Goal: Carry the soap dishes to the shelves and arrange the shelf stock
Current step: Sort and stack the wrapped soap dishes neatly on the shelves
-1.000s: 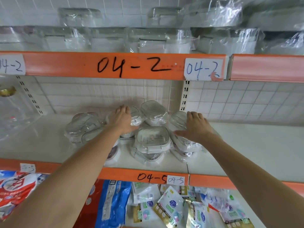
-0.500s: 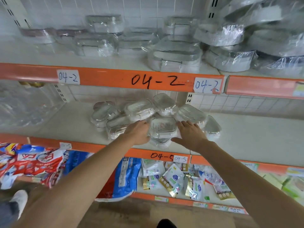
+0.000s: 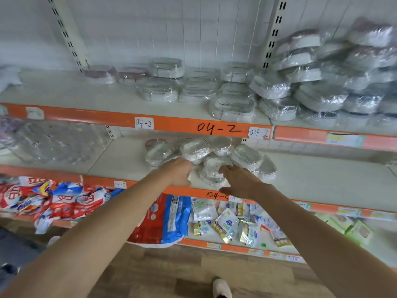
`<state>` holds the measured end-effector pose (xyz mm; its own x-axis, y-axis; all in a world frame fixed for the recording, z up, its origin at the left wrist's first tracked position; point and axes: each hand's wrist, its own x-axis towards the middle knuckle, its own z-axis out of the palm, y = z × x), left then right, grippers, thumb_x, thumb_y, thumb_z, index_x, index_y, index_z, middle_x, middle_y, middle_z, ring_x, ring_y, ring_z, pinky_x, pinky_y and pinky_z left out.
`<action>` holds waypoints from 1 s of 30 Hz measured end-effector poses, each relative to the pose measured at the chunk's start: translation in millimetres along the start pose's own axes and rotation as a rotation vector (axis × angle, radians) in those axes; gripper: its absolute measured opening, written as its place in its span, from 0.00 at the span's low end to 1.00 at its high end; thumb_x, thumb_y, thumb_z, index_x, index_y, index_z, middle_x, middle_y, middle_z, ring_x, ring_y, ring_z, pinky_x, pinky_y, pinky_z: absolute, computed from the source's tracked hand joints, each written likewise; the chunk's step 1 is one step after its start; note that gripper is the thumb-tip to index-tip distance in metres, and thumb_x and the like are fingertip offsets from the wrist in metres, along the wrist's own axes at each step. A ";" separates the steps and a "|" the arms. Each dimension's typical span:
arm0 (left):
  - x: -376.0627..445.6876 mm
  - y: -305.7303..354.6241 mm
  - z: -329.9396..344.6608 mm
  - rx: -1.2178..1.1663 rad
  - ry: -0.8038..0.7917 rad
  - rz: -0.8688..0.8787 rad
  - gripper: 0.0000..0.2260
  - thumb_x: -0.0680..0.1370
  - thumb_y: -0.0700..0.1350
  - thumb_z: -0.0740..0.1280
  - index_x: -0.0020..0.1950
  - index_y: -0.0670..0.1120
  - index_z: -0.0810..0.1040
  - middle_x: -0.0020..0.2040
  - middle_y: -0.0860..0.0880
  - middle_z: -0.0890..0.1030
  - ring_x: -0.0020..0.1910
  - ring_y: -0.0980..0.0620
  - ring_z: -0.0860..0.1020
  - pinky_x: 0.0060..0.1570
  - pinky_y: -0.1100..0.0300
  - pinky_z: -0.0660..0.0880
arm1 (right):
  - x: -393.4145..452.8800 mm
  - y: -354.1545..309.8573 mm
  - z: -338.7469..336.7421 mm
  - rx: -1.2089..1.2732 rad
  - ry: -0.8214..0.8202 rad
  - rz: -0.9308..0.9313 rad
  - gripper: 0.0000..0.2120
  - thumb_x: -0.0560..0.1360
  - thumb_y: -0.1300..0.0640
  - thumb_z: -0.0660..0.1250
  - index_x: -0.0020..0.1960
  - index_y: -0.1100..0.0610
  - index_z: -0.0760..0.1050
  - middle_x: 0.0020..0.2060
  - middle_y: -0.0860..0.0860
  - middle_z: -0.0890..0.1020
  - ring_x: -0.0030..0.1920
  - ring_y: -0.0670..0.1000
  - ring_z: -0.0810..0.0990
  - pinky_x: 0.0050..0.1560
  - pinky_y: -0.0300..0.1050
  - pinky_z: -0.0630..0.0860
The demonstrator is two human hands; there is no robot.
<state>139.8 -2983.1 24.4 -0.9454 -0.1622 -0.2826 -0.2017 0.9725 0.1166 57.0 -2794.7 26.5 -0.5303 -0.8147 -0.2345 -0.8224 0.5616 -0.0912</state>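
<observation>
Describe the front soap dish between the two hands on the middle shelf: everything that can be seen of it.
The front soap dish is a rounded-rectangular dish of clear and whitish plastic, with a ribbed top, wrapped in crinkled clear film. It lies tilted toward the camera, stacked on another wrapped dish near the front edge of the middle shelf, at the front of a loose heap of similar dishes. The right hand has its fingertips at the dish's right side; the left hand is just left of it. Whether either touches is blurred.

left hand (image 3: pixel 179 172) fingers: hidden | upper-right wrapped stock (image 3: pixel 343 82): blurred, cut off at edge
</observation>
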 end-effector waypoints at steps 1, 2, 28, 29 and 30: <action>-5.8 0.1 -5.4 0.004 0.025 0.007 0.11 0.72 0.44 0.70 0.35 0.45 0.70 0.38 0.47 0.74 0.42 0.46 0.76 0.39 0.55 0.72 | -5.3 -3.9 -7.0 -0.003 0.009 -0.001 0.28 0.76 0.48 0.66 0.71 0.58 0.61 0.64 0.54 0.72 0.66 0.54 0.69 0.67 0.51 0.67; -11.9 1.5 -10.4 0.004 0.041 0.008 0.14 0.72 0.43 0.70 0.32 0.46 0.67 0.35 0.49 0.71 0.39 0.46 0.75 0.36 0.57 0.69 | -9.8 -7.4 -13.2 -0.005 0.017 -0.001 0.28 0.76 0.49 0.66 0.71 0.58 0.61 0.64 0.54 0.72 0.66 0.54 0.69 0.66 0.51 0.67; -51.9 9.6 -154.6 0.083 0.327 -0.010 0.26 0.75 0.55 0.67 0.68 0.43 0.71 0.66 0.46 0.71 0.65 0.46 0.71 0.63 0.52 0.70 | -56.9 13.3 -165.5 0.057 0.349 0.114 0.27 0.77 0.49 0.65 0.70 0.60 0.64 0.67 0.55 0.70 0.66 0.55 0.68 0.63 0.48 0.68; -48.7 8.9 -157.3 0.081 0.331 -0.009 0.26 0.75 0.55 0.68 0.68 0.43 0.71 0.66 0.46 0.72 0.64 0.46 0.71 0.62 0.52 0.70 | -52.8 17.5 -168.0 0.055 0.358 0.114 0.27 0.77 0.49 0.65 0.70 0.60 0.64 0.67 0.55 0.70 0.66 0.55 0.68 0.64 0.48 0.68; -45.5 9.3 -160.0 0.082 0.333 -0.007 0.25 0.74 0.55 0.68 0.66 0.43 0.72 0.64 0.45 0.73 0.63 0.46 0.72 0.61 0.51 0.71 | -48.3 21.6 -169.8 0.063 0.369 0.116 0.27 0.77 0.49 0.66 0.71 0.60 0.64 0.67 0.55 0.71 0.66 0.55 0.69 0.64 0.48 0.68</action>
<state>140.1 -2993.4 190.7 -0.9785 -0.2015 0.0447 -0.2000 0.9792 0.0347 29.8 -2767.7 200.2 -0.6668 -0.7362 0.1157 -0.7445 0.6513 -0.1466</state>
